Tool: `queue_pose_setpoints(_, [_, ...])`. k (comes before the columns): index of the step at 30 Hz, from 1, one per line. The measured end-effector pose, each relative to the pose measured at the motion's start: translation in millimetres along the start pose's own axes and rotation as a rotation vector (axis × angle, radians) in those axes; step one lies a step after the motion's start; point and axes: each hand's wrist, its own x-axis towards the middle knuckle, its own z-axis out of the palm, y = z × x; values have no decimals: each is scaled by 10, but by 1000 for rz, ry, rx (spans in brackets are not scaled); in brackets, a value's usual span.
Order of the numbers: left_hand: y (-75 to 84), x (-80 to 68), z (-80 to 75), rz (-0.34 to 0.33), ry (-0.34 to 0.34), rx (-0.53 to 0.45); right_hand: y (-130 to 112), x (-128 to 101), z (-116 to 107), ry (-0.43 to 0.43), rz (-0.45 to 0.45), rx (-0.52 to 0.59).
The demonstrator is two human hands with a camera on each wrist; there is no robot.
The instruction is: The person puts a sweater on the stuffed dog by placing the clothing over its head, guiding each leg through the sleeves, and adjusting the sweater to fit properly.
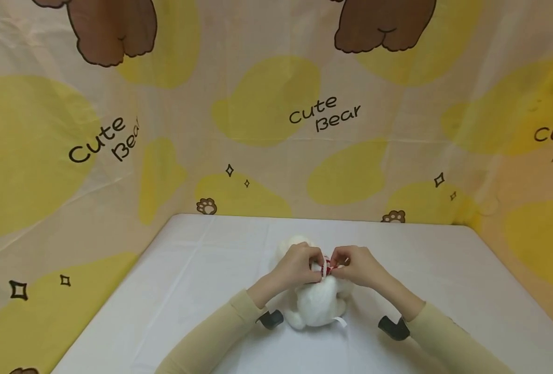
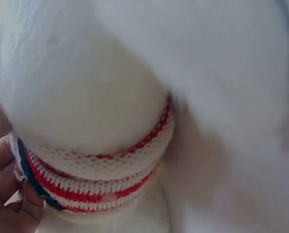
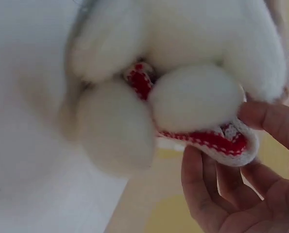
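Note:
A white plush toy [image 1: 315, 304] sits on the white table [image 1: 187, 291] near the front middle. Both hands meet over its upper part. My left hand [image 1: 299, 266] and right hand [image 1: 351, 265] each pinch a small red-and-white knitted garment [image 1: 326, 268] being held at the toy. In the left wrist view the knitted band [image 2: 100, 179], red and white with a dark blue edge, wraps a fluffy limb, and my fingertips [image 2: 8, 194] hold its edge. In the right wrist view my fingers [image 3: 275, 121] grip the red knit piece [image 3: 222, 143] under a plush paw [image 3: 195, 97].
A cloth backdrop [image 1: 276, 104] printed with yellow patches, brown bears and "Cute Bear" lettering surrounds the table on three sides. Black wrist-camera mounts [image 1: 270, 319] [image 1: 393, 328] sit on both beige sleeves. A small white tag [image 1: 339, 321] sticks out at the toy's base.

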Motion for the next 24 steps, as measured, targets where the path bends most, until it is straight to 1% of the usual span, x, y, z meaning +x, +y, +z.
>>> queue_pose_setpoints(3, [-11,-10,10,-18,14,-51,2,-23,-35,-15,10,19])
queue_pose_setpoints(8, [-54,-53,22,-75,68,-162,53,-94,-48,-84,96,75])
queue_pose_setpoints(12, [-81,-76,31,-110,105,-235,87,-131,-55,-115,92,83])
queue_pose_setpoints(17, [-72,-87,51,-181,135,-315,133,-156,-48,-156,89,67])
queue_pose_setpoints(20, [-61,-80,56,-178,122,-311,132,-143,-53,-187,64,38])
queue_pose_setpoints(24, [-33,-80,25,-144,77,-264,72,-94,-147,-214,15,-10])
